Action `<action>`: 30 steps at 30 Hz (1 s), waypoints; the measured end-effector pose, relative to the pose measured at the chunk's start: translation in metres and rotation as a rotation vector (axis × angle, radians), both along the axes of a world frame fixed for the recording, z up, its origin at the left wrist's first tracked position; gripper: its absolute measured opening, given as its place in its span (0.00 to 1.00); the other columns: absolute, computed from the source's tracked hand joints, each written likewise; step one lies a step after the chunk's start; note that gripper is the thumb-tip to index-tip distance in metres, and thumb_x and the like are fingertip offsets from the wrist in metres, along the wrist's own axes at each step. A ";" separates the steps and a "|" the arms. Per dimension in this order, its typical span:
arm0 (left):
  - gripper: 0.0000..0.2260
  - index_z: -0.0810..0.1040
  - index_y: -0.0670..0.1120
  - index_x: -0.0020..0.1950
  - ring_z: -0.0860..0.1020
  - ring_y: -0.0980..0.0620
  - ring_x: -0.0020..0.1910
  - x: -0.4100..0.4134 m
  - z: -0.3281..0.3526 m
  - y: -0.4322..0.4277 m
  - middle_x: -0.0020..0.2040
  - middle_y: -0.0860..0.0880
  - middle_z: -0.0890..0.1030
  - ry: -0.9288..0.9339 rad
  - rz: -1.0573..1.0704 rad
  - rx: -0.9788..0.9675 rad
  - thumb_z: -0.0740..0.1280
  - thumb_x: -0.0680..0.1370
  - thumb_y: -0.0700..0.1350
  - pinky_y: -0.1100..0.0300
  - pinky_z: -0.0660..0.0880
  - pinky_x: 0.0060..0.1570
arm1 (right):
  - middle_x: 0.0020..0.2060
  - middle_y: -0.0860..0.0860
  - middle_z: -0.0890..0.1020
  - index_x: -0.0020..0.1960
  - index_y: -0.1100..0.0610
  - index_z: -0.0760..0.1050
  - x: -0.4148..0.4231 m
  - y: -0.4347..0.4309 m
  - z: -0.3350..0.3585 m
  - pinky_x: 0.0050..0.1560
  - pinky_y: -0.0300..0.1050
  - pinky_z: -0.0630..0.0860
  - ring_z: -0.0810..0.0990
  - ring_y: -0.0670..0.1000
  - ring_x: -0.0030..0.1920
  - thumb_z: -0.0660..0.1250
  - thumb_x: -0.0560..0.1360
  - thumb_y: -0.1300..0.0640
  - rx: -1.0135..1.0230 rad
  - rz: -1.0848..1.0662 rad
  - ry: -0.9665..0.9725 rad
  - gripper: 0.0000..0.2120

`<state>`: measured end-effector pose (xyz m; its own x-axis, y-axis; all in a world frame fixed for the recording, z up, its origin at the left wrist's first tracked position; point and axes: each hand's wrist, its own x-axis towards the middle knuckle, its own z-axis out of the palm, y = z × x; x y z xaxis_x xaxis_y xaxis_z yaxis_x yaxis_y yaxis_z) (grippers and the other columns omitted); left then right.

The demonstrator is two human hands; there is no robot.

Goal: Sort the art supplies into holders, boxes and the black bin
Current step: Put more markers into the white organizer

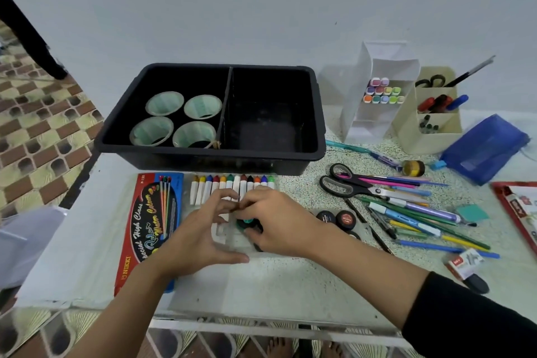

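Pale wall, tiled floor at frame left, and a speckled counter (290,285) with both hands meeting at its centre.

Head view: the right hand (276,224) has its fingers (252,231) curled down over a small teal-topped pot (248,221), gripping it just above a clear tray (223,237). The left hand (200,235) reaches in from the lower left, thumb stretched along the tray's near edge and fingertips touching the right hand's; I cannot tell whether it pinches anything. The pot sits directly under the right fingers, so that hand is the nearer. A row of paint tubes (229,186), long axes pointing up the frame, lies between the pot and the black bin (319,113). The bin's bare right compartment is straight up-frame, so a lift over the tubes looks the likely path.
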<state>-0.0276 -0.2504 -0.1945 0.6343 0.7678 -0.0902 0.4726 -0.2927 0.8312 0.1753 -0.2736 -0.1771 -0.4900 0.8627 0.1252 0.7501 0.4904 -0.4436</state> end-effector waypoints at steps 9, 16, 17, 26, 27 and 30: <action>0.48 0.59 0.65 0.70 0.74 0.64 0.63 -0.001 -0.003 0.004 0.65 0.65 0.73 0.097 0.036 -0.004 0.84 0.59 0.62 0.65 0.74 0.62 | 0.43 0.44 0.82 0.48 0.52 0.87 -0.002 0.003 -0.008 0.51 0.51 0.76 0.79 0.48 0.46 0.76 0.71 0.44 0.048 -0.163 0.043 0.13; 0.38 0.66 0.61 0.68 0.69 0.70 0.62 0.007 0.004 0.006 0.62 0.67 0.73 0.193 -0.046 0.105 0.82 0.63 0.60 0.67 0.73 0.58 | 0.52 0.40 0.82 0.54 0.46 0.86 0.012 -0.008 -0.012 0.56 0.52 0.72 0.74 0.46 0.55 0.73 0.73 0.42 -0.011 -0.203 0.077 0.13; 0.38 0.67 0.60 0.68 0.69 0.70 0.62 0.009 0.005 0.008 0.62 0.67 0.73 0.204 -0.051 0.104 0.82 0.63 0.60 0.67 0.73 0.58 | 0.53 0.40 0.82 0.54 0.46 0.86 0.013 -0.010 -0.012 0.57 0.52 0.71 0.75 0.47 0.56 0.73 0.73 0.43 -0.004 -0.224 0.065 0.12; 0.37 0.69 0.59 0.67 0.71 0.69 0.59 0.008 0.006 0.008 0.62 0.64 0.74 0.194 -0.021 0.067 0.83 0.63 0.56 0.73 0.72 0.57 | 0.47 0.49 0.84 0.52 0.55 0.86 0.000 -0.008 -0.002 0.52 0.50 0.77 0.80 0.53 0.50 0.76 0.72 0.49 0.055 -0.191 -0.018 0.13; 0.37 0.69 0.59 0.67 0.71 0.70 0.59 0.007 0.006 0.005 0.62 0.65 0.74 0.173 -0.006 0.050 0.83 0.63 0.55 0.75 0.71 0.56 | 0.47 0.49 0.84 0.54 0.54 0.86 0.000 -0.009 -0.001 0.50 0.49 0.79 0.81 0.52 0.49 0.76 0.72 0.51 0.060 -0.163 -0.005 0.13; 0.36 0.68 0.61 0.67 0.71 0.73 0.59 0.006 0.005 0.000 0.62 0.66 0.73 0.135 0.027 0.009 0.83 0.64 0.54 0.77 0.70 0.54 | 0.48 0.48 0.82 0.58 0.51 0.85 -0.001 -0.006 0.003 0.45 0.45 0.78 0.79 0.49 0.47 0.75 0.71 0.55 0.021 -0.100 0.019 0.15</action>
